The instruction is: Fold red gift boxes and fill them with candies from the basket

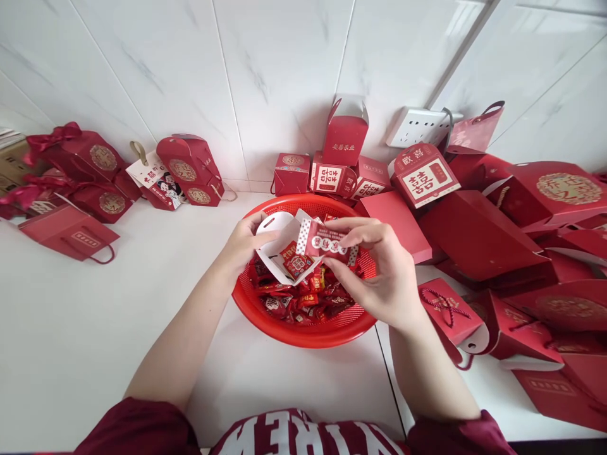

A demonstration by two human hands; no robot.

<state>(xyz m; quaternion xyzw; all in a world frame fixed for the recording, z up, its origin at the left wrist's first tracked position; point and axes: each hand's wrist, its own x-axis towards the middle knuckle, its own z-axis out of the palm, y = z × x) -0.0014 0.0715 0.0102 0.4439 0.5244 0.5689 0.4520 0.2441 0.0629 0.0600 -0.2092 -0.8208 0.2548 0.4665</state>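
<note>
My left hand (244,246) grips the side of an open paper gift box (274,259), its white inside facing up. A red wrapped candy (294,260) lies inside the box. Between the thumb and fingers of my right hand (379,265) is a red and white candy packet (327,244), held just over the box's right edge. Under both hands stands a red plastic basket (303,340) holding many wrapped candies (308,300). The box covers part of the basket's contents.
Red gift boxes (484,227) are heaped on the right, several more (339,177) stand behind the basket, and others (95,164) sit at the left. A white power strip (417,126) rests against the tiled wall. The white table (118,303) has a dark seam right of the basket.
</note>
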